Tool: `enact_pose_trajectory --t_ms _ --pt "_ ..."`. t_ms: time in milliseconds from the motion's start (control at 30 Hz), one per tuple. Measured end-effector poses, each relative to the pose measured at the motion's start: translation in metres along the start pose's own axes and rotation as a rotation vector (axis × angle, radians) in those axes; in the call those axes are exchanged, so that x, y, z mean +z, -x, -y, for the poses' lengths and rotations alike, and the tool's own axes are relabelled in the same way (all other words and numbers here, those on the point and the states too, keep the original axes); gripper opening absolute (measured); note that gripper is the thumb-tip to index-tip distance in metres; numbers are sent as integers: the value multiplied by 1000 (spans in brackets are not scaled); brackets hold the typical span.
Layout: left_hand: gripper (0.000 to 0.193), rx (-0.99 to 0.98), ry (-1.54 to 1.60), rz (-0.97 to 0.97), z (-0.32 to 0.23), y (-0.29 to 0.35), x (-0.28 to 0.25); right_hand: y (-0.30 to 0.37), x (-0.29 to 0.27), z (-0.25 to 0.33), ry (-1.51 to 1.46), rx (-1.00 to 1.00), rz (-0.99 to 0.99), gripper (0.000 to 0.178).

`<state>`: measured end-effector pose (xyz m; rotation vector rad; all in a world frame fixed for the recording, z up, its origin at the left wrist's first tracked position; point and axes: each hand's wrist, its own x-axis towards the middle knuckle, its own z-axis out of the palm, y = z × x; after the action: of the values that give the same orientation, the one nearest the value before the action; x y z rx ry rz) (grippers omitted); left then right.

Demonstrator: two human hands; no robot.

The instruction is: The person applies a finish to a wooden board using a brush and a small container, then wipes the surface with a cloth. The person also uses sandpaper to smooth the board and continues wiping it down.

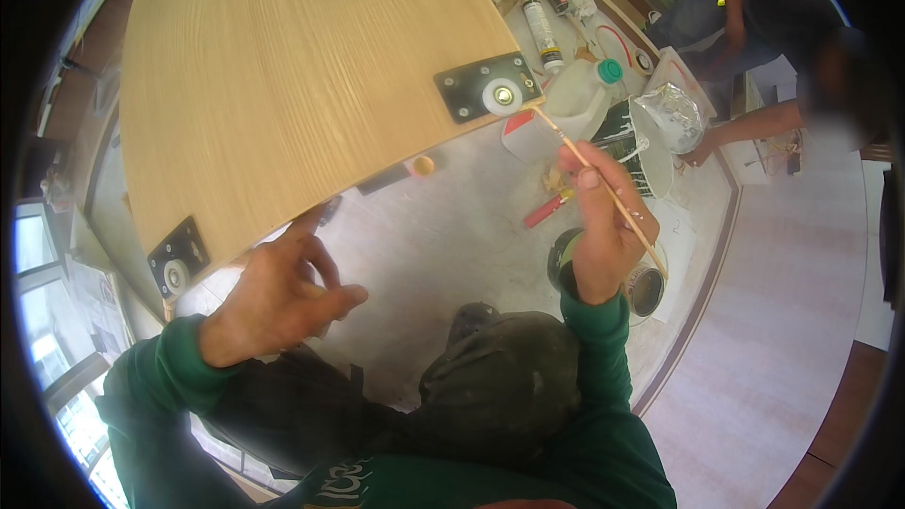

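A light wood-grained panel (302,66) stretches across the upper left. On its near corners sit two black metal plates, a right plate (464,92) and a left plate (193,247), each bearing a white roller. My right hand (603,221) pinches a thin brush (563,138) with a slim wooden handle. The brush tip is at the panel's right corner edge, beside the right plate. At the panel's near edge is my left hand (273,302), its fingers apart and the thumb stretched out. Some of its fingertips meet the edge, partly hidden there.
Past the right corner are a jug with a green cap (556,113), a sealant cartridge (542,33) and a paint-streaked bucket (646,146). An open small can (647,290) stands beside my right wrist. At upper right, another person's arm (754,127) reaches toward the bucket.
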<state>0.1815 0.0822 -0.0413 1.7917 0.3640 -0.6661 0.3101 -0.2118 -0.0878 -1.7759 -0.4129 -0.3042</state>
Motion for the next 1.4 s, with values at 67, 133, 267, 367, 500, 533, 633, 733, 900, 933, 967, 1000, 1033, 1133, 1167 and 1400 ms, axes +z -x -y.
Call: enact_pose_trajectory --t_ms 67,133,267,367,500,533,633,733,900,933,967,1000,1033,1133,1167,1400 --pt "101 -7 -2 8 -1 0 -1 -3 -3 -3 6 8 -41 23" --pt "101 -10 -5 16 0 0 -2 -4 -4 -4 0 48 -86 23" --pt "94 -1 -41 27 6 0 -5 4 -3 14 -21 66 -44 23" --pt "92 44 -26 6 8 0 -3 8 -1 19 -29 58 46 23" --pt "92 24 -23 15 2 2 -4 9 2 13 -27 8 74 24" --pt "94 25 -14 14 3 2 -4 9 2 12 -12 4 78 24" --pt "97 23 -3 12 3 1 -3 9 4 15 -30 24 37 24" --pt "93 19 -17 15 0 2 -4 8 5 14 -15 18 73 23" --pt "91 64 -31 -2 7 1 -4 10 6 14 -7 -22 124 23" --pt "91 52 -32 4 5 1 -4 10 6 15 -9 -31 126 23" --pt "90 41 -34 9 2 2 -5 10 6 15 -2 -25 87 23" --pt "89 29 -36 15 1 2 -5 10 5 14 5 -19 48 23" --pt "90 30 -41 15 1 1 -6 10 5 13 10 -13 9 23" --pt "94 43 -52 11 4 1 -5 9 7 18 0 79 16 23" --pt "97 54 -52 6 8 0 -4 9 8 16 5 38 47 23" --pt "102 35 -77 0 8 -1 -5 12 12 18 -19 0 167 23"
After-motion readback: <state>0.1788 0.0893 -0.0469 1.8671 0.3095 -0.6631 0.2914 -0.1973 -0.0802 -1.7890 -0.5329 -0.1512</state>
